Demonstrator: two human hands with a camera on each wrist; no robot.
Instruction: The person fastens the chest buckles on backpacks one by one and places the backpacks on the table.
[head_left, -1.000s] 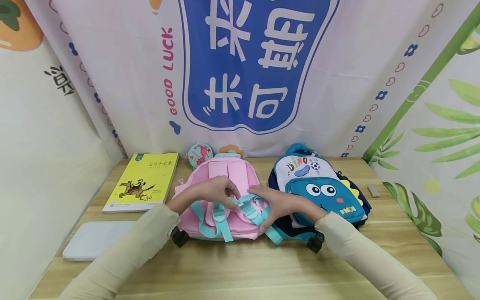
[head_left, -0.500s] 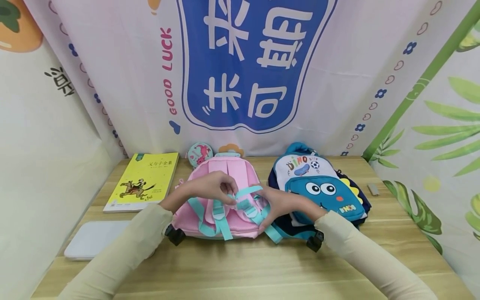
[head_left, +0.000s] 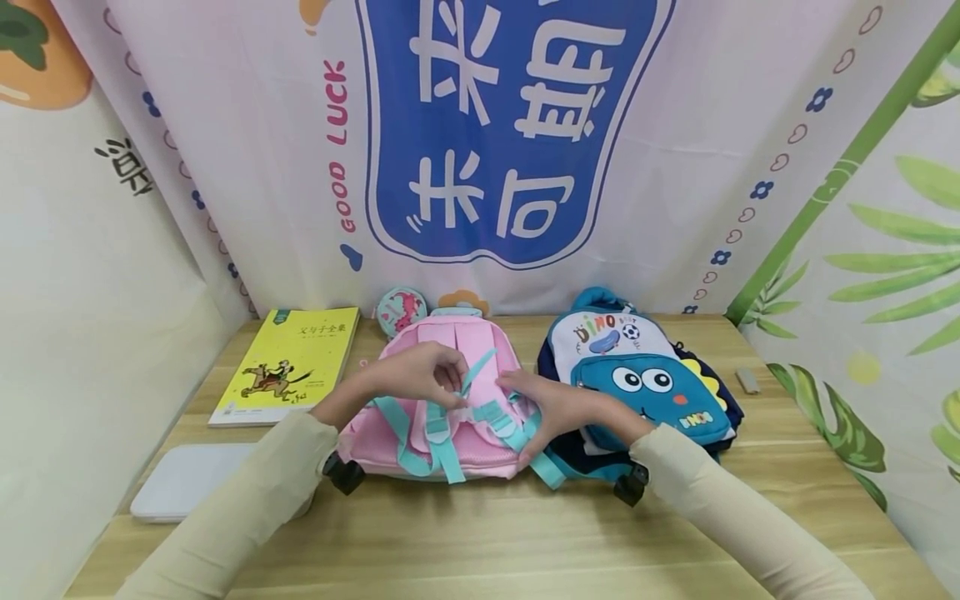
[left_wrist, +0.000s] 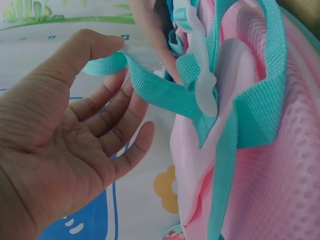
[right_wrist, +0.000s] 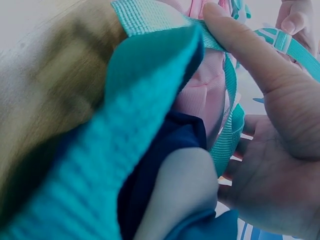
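Note:
The pink backpack (head_left: 471, 337) lies on the table, teal straps upward. My left hand (head_left: 422, 375) is over its middle; in the left wrist view this hand (left_wrist: 70, 120) pinches a whitish clear buckle (left_wrist: 144, 56) threaded with a teal strap (left_wrist: 162, 95), its other fingers loosely bent. My right hand (head_left: 558, 407) is at the pack's right strap. Seen from the right wrist, the thumb of my right hand (right_wrist: 280, 115) presses a teal strap (right_wrist: 150, 17), with fingers curled behind the webbing. Their tips are partly hidden.
Right of the pink pack lies a blue dinosaur backpack (head_left: 645, 383), close to my right wrist. A yellow book (head_left: 288, 362) and a white flat object (head_left: 187, 479) are on the left. A small grey item (head_left: 747, 381) lies far right, and a round pouch (head_left: 401, 310) behind.
My left hand has shifted slightly left. A loose teal strap end, stretched across toward my right hand half a second ago, now points up beside my left fingers. My right hand has hardly moved.

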